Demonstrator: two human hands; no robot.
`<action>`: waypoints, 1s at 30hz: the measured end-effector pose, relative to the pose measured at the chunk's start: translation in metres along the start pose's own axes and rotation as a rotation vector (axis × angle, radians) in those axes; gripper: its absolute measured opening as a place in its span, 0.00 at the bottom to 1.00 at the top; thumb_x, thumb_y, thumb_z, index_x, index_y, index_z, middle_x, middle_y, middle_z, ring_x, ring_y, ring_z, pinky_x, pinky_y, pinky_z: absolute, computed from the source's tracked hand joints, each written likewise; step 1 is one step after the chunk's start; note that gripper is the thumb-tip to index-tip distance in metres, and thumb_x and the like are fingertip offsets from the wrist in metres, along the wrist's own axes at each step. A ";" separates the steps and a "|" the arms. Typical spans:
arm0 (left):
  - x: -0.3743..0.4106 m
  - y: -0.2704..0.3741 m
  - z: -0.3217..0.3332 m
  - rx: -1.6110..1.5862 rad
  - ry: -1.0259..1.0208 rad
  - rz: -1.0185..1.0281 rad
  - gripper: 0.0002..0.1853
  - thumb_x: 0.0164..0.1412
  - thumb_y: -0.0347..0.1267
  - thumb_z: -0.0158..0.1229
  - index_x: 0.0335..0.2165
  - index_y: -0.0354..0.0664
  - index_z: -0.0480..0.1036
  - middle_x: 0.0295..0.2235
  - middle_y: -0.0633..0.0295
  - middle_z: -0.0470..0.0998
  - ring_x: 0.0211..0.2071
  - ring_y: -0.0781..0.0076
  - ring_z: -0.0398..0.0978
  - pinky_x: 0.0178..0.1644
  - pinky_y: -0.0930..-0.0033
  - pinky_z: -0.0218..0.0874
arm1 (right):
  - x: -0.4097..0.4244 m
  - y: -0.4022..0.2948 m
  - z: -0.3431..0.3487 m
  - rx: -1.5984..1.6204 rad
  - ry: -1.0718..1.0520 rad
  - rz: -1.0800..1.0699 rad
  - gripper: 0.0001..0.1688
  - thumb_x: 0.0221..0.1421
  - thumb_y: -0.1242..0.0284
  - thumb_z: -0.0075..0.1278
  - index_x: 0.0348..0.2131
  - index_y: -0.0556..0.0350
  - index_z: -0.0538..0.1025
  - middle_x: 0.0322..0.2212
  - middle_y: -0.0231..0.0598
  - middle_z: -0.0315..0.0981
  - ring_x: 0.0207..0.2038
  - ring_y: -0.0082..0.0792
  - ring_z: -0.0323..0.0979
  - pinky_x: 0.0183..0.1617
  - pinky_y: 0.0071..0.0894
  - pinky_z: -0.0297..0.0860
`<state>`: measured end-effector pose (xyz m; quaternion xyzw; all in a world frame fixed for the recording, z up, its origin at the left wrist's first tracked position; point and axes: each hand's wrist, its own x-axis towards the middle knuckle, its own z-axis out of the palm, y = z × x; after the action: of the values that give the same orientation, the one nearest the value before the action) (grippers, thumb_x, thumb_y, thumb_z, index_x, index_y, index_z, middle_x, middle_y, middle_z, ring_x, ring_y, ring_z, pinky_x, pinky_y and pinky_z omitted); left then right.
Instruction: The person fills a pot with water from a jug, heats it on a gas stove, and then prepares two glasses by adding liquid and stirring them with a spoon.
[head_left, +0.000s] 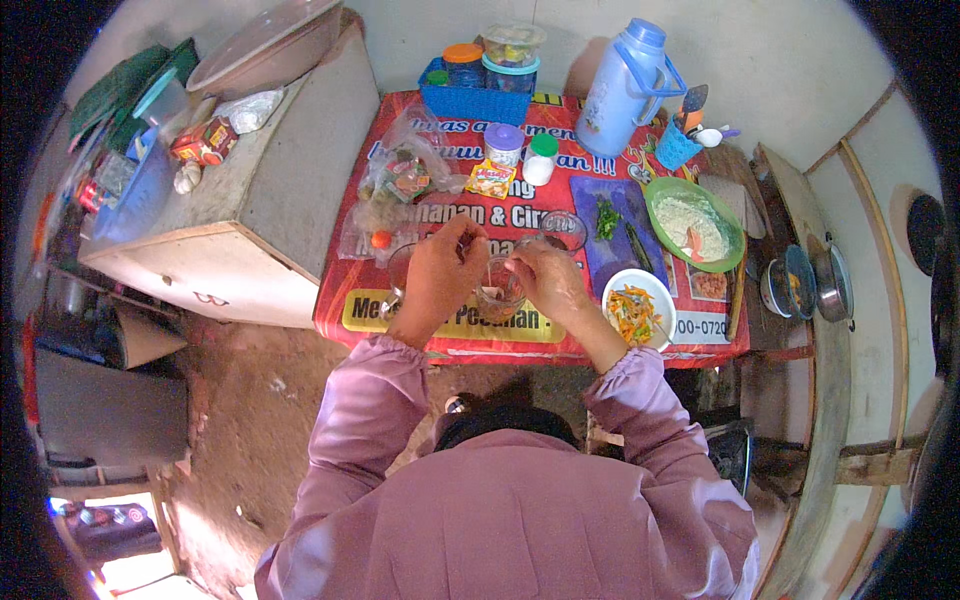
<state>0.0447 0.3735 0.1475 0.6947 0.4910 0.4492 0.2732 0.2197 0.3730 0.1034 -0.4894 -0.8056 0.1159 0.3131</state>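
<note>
A small clear glass jar (501, 301) stands before me on the red printed table cover, with some reddish-brown contents. My left hand (448, 271) hovers at its left, fingertips pinched together; whether something small is between them is unclear. My right hand (551, 276) is at the jar's right rim, thumb and fingers bent over it; its grip is partly hidden. Behind the right hand lies a clear round lid or dish (564, 227). Another clear glass vessel (397, 268) is partly covered by my left wrist. To the right stands a white bowl (609, 294) of shredded vegetables.
A purple cutting board (589, 255) carries chopped greens and a knife. Beyond it sit a green bowl (733, 255) of flour and a blue thermos (611, 105). Farther back are lidded jars (540, 166), a seasoning packet (491, 178) and a blue basket (472, 103). A tomato (381, 239) lies left.
</note>
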 end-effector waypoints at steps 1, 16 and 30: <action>0.000 -0.002 0.002 0.002 -0.018 -0.010 0.06 0.51 0.30 0.51 0.27 0.37 0.68 0.19 0.53 0.73 0.20 0.62 0.73 0.24 0.65 0.61 | 0.000 0.006 0.005 0.007 0.055 -0.020 0.07 0.48 0.74 0.48 0.28 0.60 0.73 0.25 0.46 0.69 0.30 0.48 0.68 0.32 0.40 0.64; -0.003 0.004 0.000 -0.020 0.060 -0.109 0.05 0.51 0.28 0.51 0.27 0.36 0.69 0.19 0.55 0.73 0.20 0.67 0.73 0.25 0.68 0.62 | -0.003 0.004 0.005 0.008 -0.039 -0.014 0.10 0.50 0.67 0.45 0.28 0.52 0.73 0.25 0.42 0.69 0.31 0.44 0.69 0.34 0.41 0.65; -0.003 -0.003 0.004 0.024 0.043 -0.059 0.05 0.51 0.28 0.51 0.27 0.36 0.69 0.18 0.56 0.71 0.20 0.68 0.72 0.25 0.68 0.62 | 0.007 0.007 0.001 -0.034 -0.125 -0.075 0.07 0.47 0.69 0.50 0.28 0.52 0.73 0.25 0.40 0.69 0.30 0.43 0.69 0.32 0.39 0.65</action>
<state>0.0465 0.3722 0.1424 0.6732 0.5225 0.4499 0.2671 0.2221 0.3825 0.1022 -0.4561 -0.8431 0.1207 0.2581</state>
